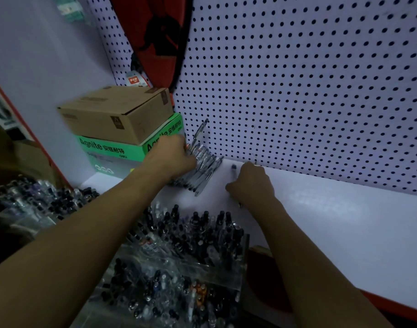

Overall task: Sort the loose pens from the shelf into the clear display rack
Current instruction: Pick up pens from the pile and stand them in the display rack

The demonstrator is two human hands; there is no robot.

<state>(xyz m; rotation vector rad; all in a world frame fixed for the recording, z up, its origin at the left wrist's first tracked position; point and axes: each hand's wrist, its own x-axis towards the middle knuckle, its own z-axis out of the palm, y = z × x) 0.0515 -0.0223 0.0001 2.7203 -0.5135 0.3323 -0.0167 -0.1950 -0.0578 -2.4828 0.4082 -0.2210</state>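
Clear-barrelled loose pens [202, 168]: a heap on the white shelf [333, 216], at its back edge near the left rear corner, hard against the pegboard [297, 91]; one pen [200, 131] stands tilted up against the holes.
Left hand [172, 157]: laid over the left side of the heap, fingers curled into the pens; it seems to be gathering several, though how many it truly holds I cannot tell.
Right hand [250, 183]: fingers curled on the shelf just to the right of the heap, apart from it; a dark tip [233, 167] shows above the knuckles and a small point below the wrist, so it looks to be gripping one pen, though the barrel is hidden.
Clear display rack [190, 252]: below the shelf's front edge, its compartments already crowded with upright pens, dark caps uppermost.
Second rack [44, 200]: lower left, also full of pens, blurred.
Boxes: a brown carton [117, 114] sits on a green box [122, 150] in the shelf's left rear corner, touching the heap's left side.
Step in hand: collecting from the heap; nothing is over the rack yet.
Next move calls for: a firm closing on a small bundle, lifting it clear of the pegboard, then bringing it forward and down, tips first, into a compartment with room left.
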